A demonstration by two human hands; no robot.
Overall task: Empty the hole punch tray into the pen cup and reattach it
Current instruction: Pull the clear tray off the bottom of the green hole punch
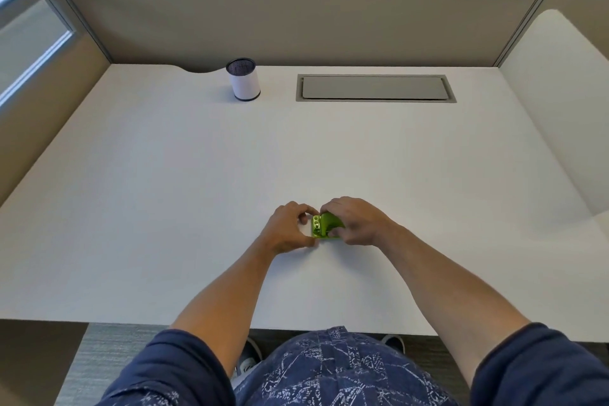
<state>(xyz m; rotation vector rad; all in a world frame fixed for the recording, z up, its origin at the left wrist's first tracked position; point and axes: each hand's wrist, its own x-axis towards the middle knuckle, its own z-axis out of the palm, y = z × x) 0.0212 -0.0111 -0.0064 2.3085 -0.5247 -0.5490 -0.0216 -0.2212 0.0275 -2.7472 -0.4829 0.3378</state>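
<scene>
A small green hole punch (324, 225) rests on the white desk (197, 191) near the front middle. My right hand (357, 221) wraps over its right side and top. My left hand (288, 227) touches its left end with fingertips and thumb pinched there. The punch's tray is hidden under the hands, so I cannot tell whether it is attached. The pen cup (244, 79), white with a dark mesh rim, stands upright at the back left of the desk, far from both hands.
A grey cable hatch (375, 88) is set flush in the desk at the back right. Beige partition walls (263, 16) close the back and both sides. A curved cutout notches the desk's back edge left of the cup.
</scene>
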